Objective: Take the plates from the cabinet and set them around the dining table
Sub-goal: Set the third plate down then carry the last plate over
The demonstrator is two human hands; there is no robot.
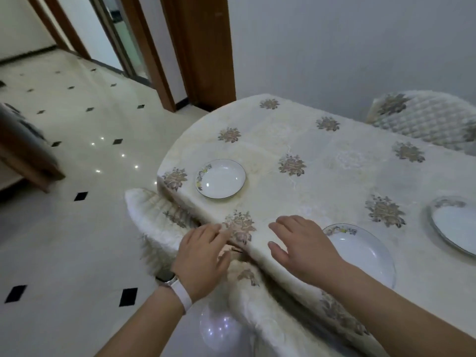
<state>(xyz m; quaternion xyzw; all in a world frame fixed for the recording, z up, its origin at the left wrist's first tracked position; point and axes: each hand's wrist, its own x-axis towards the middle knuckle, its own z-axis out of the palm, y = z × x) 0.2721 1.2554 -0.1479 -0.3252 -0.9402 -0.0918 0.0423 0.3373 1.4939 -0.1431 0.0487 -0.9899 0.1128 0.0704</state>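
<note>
Your white, floral-rimmed plates are sitting on the dining table (322, 161): far plate (221, 178) whole, near plate (360, 251) partly behind your right hand (301, 248), right plate (453, 222) cropped by the frame. Your left hand (203, 256) and right hand are touching the cloth, loose-fingered and grasping nothing.

I'm looking into a home, and by every sign its dining room. The desk (347, 140) wears a cream tablecloth (322, 191) embroidered with flower bunches. On it sit a white plate (221, 178) with a floral rim near the left corner, a second plate (360, 253) at the near edge and a third plate (456, 225) toward the right. A chair (152, 215) in a quilted matching cover is tucked in at the near-left corner, and another chair (425, 119) stands at the far edge. The floor (77, 228) is glossy cream tile with black diamond insets. Dark wooden door frames (203, 47) open onto other rooms.
</note>
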